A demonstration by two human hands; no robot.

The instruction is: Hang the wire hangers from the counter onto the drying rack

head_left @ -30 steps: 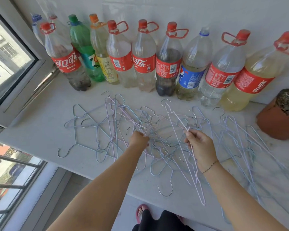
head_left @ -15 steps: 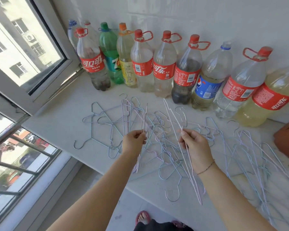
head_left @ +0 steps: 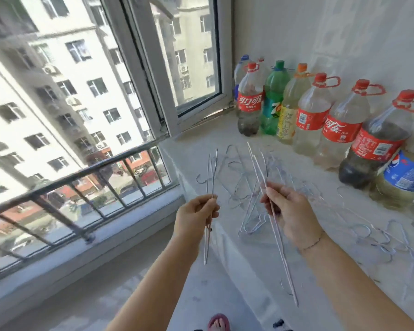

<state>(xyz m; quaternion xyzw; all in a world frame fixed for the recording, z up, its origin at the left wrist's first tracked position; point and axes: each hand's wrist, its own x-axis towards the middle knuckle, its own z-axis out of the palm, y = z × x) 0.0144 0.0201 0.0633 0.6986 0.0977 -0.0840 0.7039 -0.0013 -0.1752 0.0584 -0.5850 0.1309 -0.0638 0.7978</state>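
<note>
Fingers (head_left: 212, 207) pinch wire hangers (head_left: 212, 174) mid-length | left hand (head_left: 195, 218) | right hand (head_left: 290, 211)

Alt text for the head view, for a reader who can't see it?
The left hand and right hand each grip wire hangers above a white counter strewn with more hangers. Soda bottles line the wall; an open window is at left.
</note>
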